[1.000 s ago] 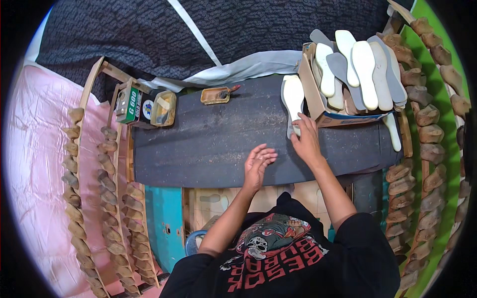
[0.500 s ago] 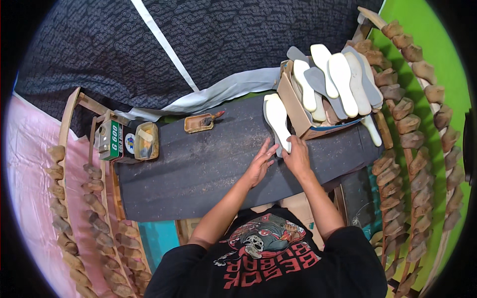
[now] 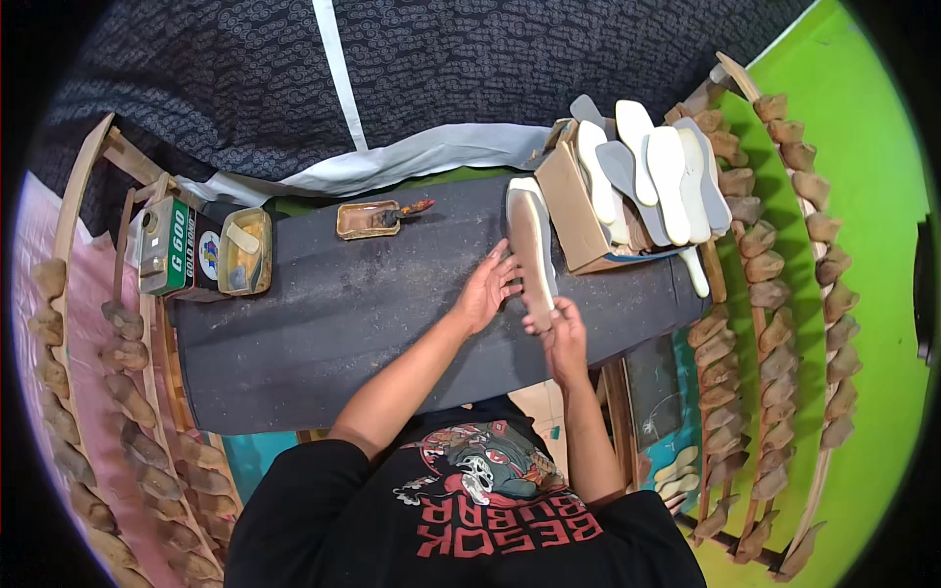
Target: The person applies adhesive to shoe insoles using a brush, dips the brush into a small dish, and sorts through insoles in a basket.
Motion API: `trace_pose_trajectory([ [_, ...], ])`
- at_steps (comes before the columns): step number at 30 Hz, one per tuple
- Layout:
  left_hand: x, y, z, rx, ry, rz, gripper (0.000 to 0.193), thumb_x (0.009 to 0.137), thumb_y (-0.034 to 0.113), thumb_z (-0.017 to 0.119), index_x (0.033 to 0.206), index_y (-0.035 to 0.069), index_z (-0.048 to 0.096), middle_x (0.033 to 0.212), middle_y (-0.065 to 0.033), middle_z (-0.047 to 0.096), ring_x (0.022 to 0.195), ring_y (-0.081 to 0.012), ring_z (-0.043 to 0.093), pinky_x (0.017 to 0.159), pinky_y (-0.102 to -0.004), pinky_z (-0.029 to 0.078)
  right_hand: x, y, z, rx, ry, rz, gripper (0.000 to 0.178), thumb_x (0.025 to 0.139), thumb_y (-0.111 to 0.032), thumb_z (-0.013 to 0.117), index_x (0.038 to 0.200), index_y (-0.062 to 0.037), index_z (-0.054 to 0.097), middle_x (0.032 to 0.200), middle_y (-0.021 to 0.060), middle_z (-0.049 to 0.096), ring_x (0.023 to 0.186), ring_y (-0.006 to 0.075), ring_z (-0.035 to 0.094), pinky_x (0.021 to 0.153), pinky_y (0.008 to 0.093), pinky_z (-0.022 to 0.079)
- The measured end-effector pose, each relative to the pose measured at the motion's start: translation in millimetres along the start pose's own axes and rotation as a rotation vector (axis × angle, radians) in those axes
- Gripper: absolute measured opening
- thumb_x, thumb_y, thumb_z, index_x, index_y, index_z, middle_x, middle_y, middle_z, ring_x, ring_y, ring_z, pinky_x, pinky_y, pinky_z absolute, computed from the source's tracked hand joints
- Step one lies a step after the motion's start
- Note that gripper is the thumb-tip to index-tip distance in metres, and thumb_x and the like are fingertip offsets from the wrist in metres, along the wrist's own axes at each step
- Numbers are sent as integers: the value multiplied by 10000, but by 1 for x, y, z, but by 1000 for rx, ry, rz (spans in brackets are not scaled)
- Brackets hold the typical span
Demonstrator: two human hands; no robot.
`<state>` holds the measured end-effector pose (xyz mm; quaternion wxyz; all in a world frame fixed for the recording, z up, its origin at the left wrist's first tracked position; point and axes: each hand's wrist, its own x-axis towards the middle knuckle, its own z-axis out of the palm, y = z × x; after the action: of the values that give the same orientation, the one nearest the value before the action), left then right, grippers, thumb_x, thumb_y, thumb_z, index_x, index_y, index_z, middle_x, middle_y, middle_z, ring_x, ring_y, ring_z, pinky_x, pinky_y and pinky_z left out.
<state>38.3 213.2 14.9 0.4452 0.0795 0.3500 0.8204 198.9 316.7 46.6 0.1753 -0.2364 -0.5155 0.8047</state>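
My right hand [image 3: 563, 341] pinches the narrow heel end of a shoe insole [image 3: 532, 265] over the dark-covered table. The insole is tilted, showing a brown face with white at its toe end and along its right edge. A grey layer shows at its upper left edge. My left hand [image 3: 487, 289] is beside the insole's left edge, its fingers spread and their tips close to it. Whether they touch it, I cannot tell. Right of the insole stands a cardboard box [image 3: 572, 208] full of white and grey insoles [image 3: 668, 186].
A small tray [image 3: 367, 221] with a brush [image 3: 417, 208] lies at the table's back. Left stand a green-and-white metal can [image 3: 176, 245] and an open tub [image 3: 236, 278] with a spatula. Racks of wooden shoe lasts [image 3: 773, 363] flank both sides. A white insole [image 3: 695, 272] sticks out beside the box.
The insole has been turned from its white face to its brown face, with my right hand still at the heel end. My view has shifted, so the table appears further left.
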Motion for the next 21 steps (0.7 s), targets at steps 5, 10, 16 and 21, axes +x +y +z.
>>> trace_pose_trajectory([
  [5,8,8,16,-80,-40,15,555,1070,333,489,1560,138,315,1515,-130,529,1277,-300,611,1028,-440,537,-3,-2,3,154,-253,274,283,1061,-144,427,1283,21,485,1189,236,686,900,269,719,797,355,577],
  [10,12,17,28,-108,33,77,480,1056,229,494,1506,137,355,1447,-158,573,1232,-323,654,1031,-451,549,36,-8,-26,-243,-322,278,244,1060,-136,462,1213,6,589,955,137,721,767,182,700,699,278,556],
  [16,3,-2,14,-45,19,75,539,1079,361,450,1552,152,299,1438,-175,576,1226,-319,650,1008,-479,571,81,-33,-27,-391,-268,81,201,1053,-198,572,1161,-29,594,919,24,674,749,81,591,629,231,466],
  [21,-30,-9,25,90,128,-6,499,1092,399,429,1507,136,342,1354,-149,592,1103,-302,684,830,-468,623,119,-9,-21,-541,-329,-70,203,1031,-135,618,1187,-15,570,785,-5,591,692,71,532,632,259,438],
])
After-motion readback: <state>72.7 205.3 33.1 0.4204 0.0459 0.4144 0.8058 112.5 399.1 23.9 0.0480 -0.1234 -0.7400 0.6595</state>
